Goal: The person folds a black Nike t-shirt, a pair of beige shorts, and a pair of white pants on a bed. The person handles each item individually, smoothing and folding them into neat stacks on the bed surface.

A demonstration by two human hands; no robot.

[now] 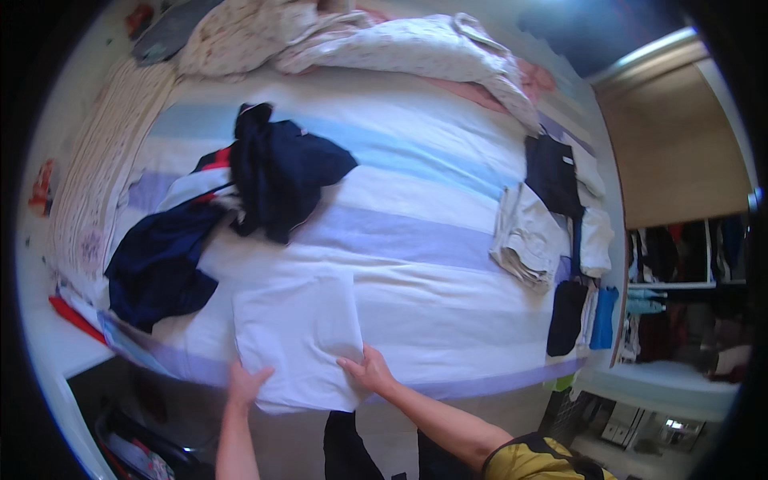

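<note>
A white folded cloth (300,336), whose exact kind I cannot make out, lies at the front edge of the bed and hangs slightly over it. My left hand (246,382) grips its near left edge, thumb on top and fingers out of sight beneath. On the opposite side, my right hand (368,370) pinches the right edge in the same way. Beyond the cloth and to its left sits a loose pile of dark navy clothing (284,176), with another navy garment (164,268) and a red and white piece (188,186) beside it.
A striped bed sheet (416,232) covers the bed. Along its right side lie folded beige trousers (524,236), black clothing (552,172), a dark folded piece (566,318) and a blue one (604,318). A floral quilt (408,52) is bunched at the back. An open wardrobe (680,256) stands right.
</note>
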